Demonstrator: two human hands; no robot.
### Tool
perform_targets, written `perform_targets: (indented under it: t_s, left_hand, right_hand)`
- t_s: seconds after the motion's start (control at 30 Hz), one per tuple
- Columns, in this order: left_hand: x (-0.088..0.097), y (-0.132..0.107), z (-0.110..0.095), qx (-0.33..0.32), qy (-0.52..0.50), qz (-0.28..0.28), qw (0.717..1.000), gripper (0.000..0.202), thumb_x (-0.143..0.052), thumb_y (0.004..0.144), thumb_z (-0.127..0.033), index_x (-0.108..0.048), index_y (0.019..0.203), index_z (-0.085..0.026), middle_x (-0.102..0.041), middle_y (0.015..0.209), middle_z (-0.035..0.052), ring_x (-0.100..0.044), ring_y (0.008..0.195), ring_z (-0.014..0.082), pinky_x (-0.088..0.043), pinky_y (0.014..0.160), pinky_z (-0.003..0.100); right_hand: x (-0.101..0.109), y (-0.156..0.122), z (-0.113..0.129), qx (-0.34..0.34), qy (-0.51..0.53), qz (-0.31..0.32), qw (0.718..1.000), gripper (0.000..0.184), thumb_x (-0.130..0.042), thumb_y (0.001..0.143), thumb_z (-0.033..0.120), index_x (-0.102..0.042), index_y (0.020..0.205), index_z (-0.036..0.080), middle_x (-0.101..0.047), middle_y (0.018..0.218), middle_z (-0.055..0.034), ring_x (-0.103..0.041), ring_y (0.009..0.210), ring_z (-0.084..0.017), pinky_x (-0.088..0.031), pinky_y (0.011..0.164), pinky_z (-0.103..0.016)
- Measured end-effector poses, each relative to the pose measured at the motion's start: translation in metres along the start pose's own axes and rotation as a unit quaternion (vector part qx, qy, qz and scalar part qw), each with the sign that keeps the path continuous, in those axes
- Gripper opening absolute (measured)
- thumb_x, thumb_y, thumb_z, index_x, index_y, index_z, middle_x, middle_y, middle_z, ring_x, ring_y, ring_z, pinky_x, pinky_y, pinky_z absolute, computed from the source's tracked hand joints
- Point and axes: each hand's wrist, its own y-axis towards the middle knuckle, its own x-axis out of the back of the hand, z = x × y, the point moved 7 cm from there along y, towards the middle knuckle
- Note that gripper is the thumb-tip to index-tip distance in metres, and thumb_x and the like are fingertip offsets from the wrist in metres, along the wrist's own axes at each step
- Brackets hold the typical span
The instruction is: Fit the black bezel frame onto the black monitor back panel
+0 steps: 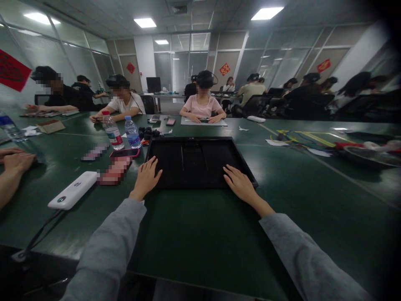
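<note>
A flat black panel (pixel 196 161), like the back of a monitor, lies face down on the dark green table (pixel 194 234) in front of me. My left hand (pixel 146 177) rests flat on its near left corner, fingers spread and holding nothing. My right hand (pixel 239 184) lies flat on its near right edge, fingers stretched out. Both arms are in grey sleeves.
A white power bank (pixel 73 191) with a cable lies at the left, beside a red-cased phone (pixel 124 153) and two water bottles (pixel 113 131). Another person's hands (pixel 14 161) rest at the far left. Several people sit across the table. Cables and a dish (pixel 369 155) lie at the right.
</note>
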Motion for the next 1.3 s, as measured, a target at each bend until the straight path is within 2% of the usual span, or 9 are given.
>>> perform_targets:
  t_s: [0.2, 0.47, 0.7, 0.8, 0.9, 0.97, 1.07, 1.17, 1.3]
  left_hand:
    - [0.000, 0.000, 0.001, -0.006, 0.012, -0.009, 1.000, 0.056, -0.044, 0.102, -0.039, -0.047, 0.155, -0.019, -0.043, 0.164, 0.0136, -0.050, 0.140, 0.0326, -0.036, 0.118, 0.051]
    - [-0.002, 0.000, 0.003, -0.005, -0.003, -0.007, 1.000, 0.055, -0.045, 0.102, -0.039, -0.048, 0.153, -0.019, -0.043, 0.163, 0.0138, -0.050, 0.141, 0.0331, -0.035, 0.119, 0.052]
    - [-0.001, 0.000, 0.004, -0.002, -0.030, -0.009, 1.000, 0.052, -0.048, 0.101, -0.038, -0.051, 0.151, -0.021, -0.045, 0.162, 0.0130, -0.050, 0.141, 0.0336, -0.034, 0.120, 0.052]
    - [0.001, -0.001, 0.004, 0.004, -0.042, -0.019, 0.999, 0.051, -0.047, 0.101, -0.037, -0.052, 0.149, -0.021, -0.046, 0.161, 0.0131, -0.048, 0.142, 0.0336, -0.035, 0.120, 0.052]
    - [0.005, -0.004, 0.013, 0.038, -0.059, -0.061, 0.996, 0.052, -0.048, 0.101, -0.035, -0.051, 0.150, -0.016, -0.044, 0.162, 0.0161, -0.045, 0.145, 0.0355, -0.038, 0.118, 0.054]
    - [0.006, -0.005, 0.025, 0.082, -0.074, -0.100, 0.989, 0.054, -0.050, 0.100, -0.034, -0.050, 0.150, -0.012, -0.041, 0.162, 0.0196, -0.042, 0.147, 0.0378, -0.038, 0.118, 0.055]
    - [-0.003, -0.003, 0.048, 0.150, -0.141, -0.097, 0.974, 0.053, -0.054, 0.099, -0.034, -0.052, 0.147, -0.010, -0.052, 0.152, 0.0226, -0.049, 0.143, 0.0355, -0.043, 0.115, 0.051]
    - [-0.019, -0.001, 0.070, 0.228, -0.221, -0.045, 0.947, 0.048, -0.056, 0.099, -0.034, -0.057, 0.142, -0.012, -0.064, 0.140, 0.0204, -0.062, 0.129, 0.0319, -0.048, 0.110, 0.047]
    - [-0.027, 0.002, 0.082, 0.260, -0.262, -0.028, 0.929, 0.044, -0.058, 0.098, -0.032, -0.062, 0.137, -0.011, -0.068, 0.136, 0.0196, -0.065, 0.125, 0.0311, -0.048, 0.109, 0.046]
  right_hand:
    - [0.000, 0.000, 0.001, 0.004, -0.014, 0.001, 1.000, 0.057, -0.029, 0.107, 0.046, -0.056, 0.149, 0.020, -0.051, 0.157, -0.0120, -0.049, 0.143, -0.028, -0.046, 0.111, -0.050]
    - [-0.001, -0.002, 0.001, 0.001, -0.012, -0.004, 1.000, 0.054, -0.031, 0.106, 0.046, -0.056, 0.149, 0.023, -0.051, 0.157, -0.0110, -0.049, 0.143, -0.028, -0.047, 0.110, -0.051]
    - [-0.001, -0.003, 0.000, 0.005, 0.013, -0.006, 1.000, 0.054, -0.031, 0.107, 0.046, -0.057, 0.147, 0.022, -0.052, 0.155, -0.0112, -0.049, 0.142, -0.028, -0.046, 0.111, -0.050]
    - [0.001, -0.006, -0.003, -0.014, 0.012, -0.023, 1.000, 0.052, -0.033, 0.106, 0.046, -0.058, 0.145, 0.023, -0.055, 0.152, -0.0119, -0.050, 0.140, -0.030, -0.044, 0.112, -0.054]
    - [0.013, -0.010, -0.019, -0.063, 0.000, -0.080, 0.995, 0.054, -0.036, 0.104, 0.045, -0.055, 0.146, 0.018, -0.054, 0.149, -0.0190, -0.048, 0.139, -0.035, -0.043, 0.111, -0.059]
    - [0.023, -0.015, -0.040, -0.120, -0.013, -0.135, 0.983, 0.057, -0.040, 0.101, 0.044, -0.054, 0.146, 0.012, -0.050, 0.148, -0.0248, -0.046, 0.138, -0.039, -0.043, 0.108, -0.062]
    - [0.030, -0.021, -0.080, -0.200, -0.001, -0.184, 0.962, 0.061, -0.046, 0.095, 0.045, -0.054, 0.144, 0.008, -0.054, 0.139, -0.0281, -0.049, 0.131, -0.042, -0.044, 0.104, -0.064]
    - [0.013, -0.018, -0.111, -0.216, 0.105, -0.146, 0.960, 0.070, -0.051, 0.090, 0.049, -0.050, 0.146, 0.008, -0.066, 0.118, -0.0225, -0.062, 0.110, -0.036, -0.051, 0.097, -0.056]
    - [-0.003, -0.017, -0.126, -0.225, 0.158, -0.125, 0.953, 0.069, -0.051, 0.088, 0.052, -0.053, 0.144, 0.011, -0.070, 0.109, -0.0183, -0.068, 0.101, -0.032, -0.054, 0.093, -0.050]
